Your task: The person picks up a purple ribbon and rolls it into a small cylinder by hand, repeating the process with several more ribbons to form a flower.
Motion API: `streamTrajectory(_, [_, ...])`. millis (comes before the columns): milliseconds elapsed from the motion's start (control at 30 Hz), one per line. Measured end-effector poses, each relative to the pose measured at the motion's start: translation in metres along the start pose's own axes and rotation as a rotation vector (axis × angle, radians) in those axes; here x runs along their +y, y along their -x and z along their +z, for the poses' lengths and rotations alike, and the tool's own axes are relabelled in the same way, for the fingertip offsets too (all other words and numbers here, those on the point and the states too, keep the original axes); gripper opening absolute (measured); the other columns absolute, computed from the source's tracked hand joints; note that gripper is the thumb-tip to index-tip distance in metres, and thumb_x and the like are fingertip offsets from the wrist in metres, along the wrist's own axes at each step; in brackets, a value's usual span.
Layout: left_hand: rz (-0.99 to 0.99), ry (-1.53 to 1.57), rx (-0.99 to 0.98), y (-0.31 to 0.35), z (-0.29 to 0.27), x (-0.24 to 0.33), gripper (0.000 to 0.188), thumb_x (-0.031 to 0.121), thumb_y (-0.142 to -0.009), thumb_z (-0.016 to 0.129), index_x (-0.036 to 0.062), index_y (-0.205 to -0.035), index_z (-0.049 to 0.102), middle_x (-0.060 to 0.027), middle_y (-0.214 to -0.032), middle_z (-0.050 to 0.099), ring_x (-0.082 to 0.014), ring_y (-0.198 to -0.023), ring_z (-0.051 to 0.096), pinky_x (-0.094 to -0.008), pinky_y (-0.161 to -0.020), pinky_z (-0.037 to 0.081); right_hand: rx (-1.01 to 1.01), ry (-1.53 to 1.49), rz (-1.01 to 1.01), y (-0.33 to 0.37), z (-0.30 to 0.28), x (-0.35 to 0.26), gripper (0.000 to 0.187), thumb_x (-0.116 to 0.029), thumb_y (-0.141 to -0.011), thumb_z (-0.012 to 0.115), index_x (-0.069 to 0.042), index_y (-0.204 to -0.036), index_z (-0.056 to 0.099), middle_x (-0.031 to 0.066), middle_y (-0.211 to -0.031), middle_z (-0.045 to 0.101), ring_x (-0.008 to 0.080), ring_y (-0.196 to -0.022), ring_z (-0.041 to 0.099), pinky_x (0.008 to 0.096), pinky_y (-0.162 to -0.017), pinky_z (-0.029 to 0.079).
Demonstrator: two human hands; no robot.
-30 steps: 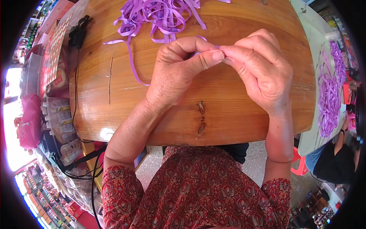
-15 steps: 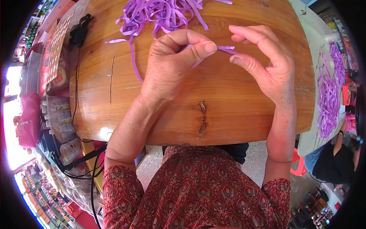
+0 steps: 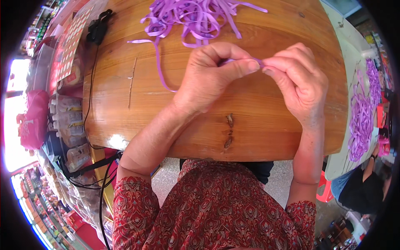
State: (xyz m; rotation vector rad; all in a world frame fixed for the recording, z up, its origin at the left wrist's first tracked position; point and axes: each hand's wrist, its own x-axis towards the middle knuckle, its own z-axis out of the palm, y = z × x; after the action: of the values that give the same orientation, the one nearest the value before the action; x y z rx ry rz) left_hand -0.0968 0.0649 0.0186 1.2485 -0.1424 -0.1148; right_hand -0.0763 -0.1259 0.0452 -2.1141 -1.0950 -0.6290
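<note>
Above the wooden table (image 3: 179,141), my left hand (image 3: 212,77) pinches a narrow purple ribbon (image 3: 162,75) between thumb and forefinger. Part of that ribbon trails on the table to the left of the hand. At its tip, my right hand (image 3: 298,77) closes thumb and forefinger on the ribbon's end, so both sets of fingertips nearly touch. Most of the gripped piece is hidden behind the fingers. Beyond my hands, a loose tangled heap of purple ribbons (image 3: 189,18) lies at the far side of the table.
A black cable with a connector (image 3: 98,29) runs down the table's left side. Plastic containers (image 3: 70,121) and a pink bag (image 3: 33,121) stand left of it. At right, a pale table (image 3: 339,150) bears more purple ribbons (image 3: 360,125), with a person in black (image 3: 362,189) beside it.
My right hand has closed from an open pose onto the ribbon's end beside my left fingertips. The whole view has shifted slightly; my left hand still pinches the ribbon.
</note>
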Motion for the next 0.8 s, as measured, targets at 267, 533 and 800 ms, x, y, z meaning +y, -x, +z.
streamTrajectory(267, [0.103,-0.278,-0.077,0.001,-0.005,0.002,0.010,0.010,-0.083,0.072,0.0012,-0.086,0.068,0.0033,-0.071,0.060,-0.0040,-0.065,0.051,-0.0224,-0.059,0.044,0.120,0.026,0.167,0.000,-0.006,-0.001,0.007,-0.001,-0.079,0.069,-0.002,-0.083,0.065,0.0063,-0.075,0.060,0.0179,-0.071,0.056,0.0262,-0.065,0.044])
streamTrajectory(533, [0.157,-0.475,-0.038,-0.013,-0.022,0.005,0.015,0.010,-0.084,0.071,0.0002,-0.094,0.066,0.0016,-0.076,0.061,-0.0046,-0.071,0.053,-0.0218,-0.064,0.045,0.839,-0.454,0.362,0.024,-0.054,0.047,0.010,-0.004,-0.091,0.059,0.005,-0.095,0.063,0.0088,-0.088,0.063,0.0148,-0.082,0.058,0.0294,-0.080,0.047])
streamTrajectory(800, [0.067,-0.375,0.013,-0.017,-0.030,0.018,0.014,0.009,-0.085,0.070,0.0004,-0.096,0.067,0.0040,-0.079,0.061,-0.0028,-0.071,0.052,-0.0195,-0.064,0.044,1.247,-0.591,0.460,0.035,-0.084,0.070,0.015,-0.006,-0.090,0.061,0.003,-0.101,0.064,0.0090,-0.090,0.064,0.0163,-0.086,0.058,0.0333,-0.085,0.045])
